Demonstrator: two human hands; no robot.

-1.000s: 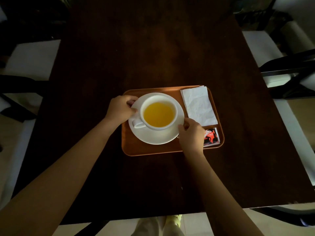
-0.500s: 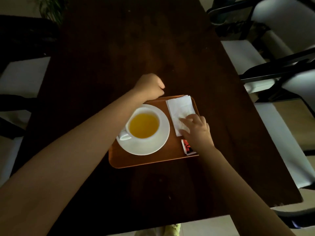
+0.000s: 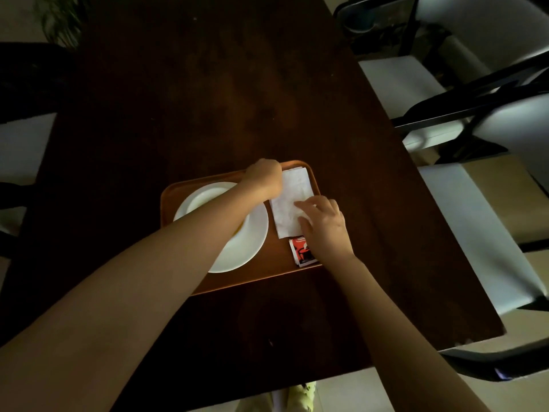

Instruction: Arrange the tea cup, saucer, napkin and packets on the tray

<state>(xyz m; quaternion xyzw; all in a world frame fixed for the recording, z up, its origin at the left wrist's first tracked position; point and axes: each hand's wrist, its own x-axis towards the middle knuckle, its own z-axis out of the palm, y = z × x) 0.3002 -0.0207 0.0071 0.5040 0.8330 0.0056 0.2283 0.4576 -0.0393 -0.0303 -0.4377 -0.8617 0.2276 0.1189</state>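
Late stage of arrangement, all items on tray (image 3: 178,191): saucer (image 3: 252,233) at left, cup hidden under forearm; napkin (image 3: 292,200) at right, packets (image 3: 300,251) nearer. Right hand (image 3: 323,227) spread flat on napkin; left hand (image 3: 264,176) curled at napkin's far corner, grip indiscernible. Only napkin straightening apparently left.

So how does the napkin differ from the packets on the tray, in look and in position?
The napkin is plain white; the packets are printed red, black and white. The napkin is clearly larger and lies at the far right of the tray; the packets are small and sit nearer the person, just below it. The left hand and right hand both rest on the napkin; only the right hand overlaps the packets. Both lie flat, right of the saucer.
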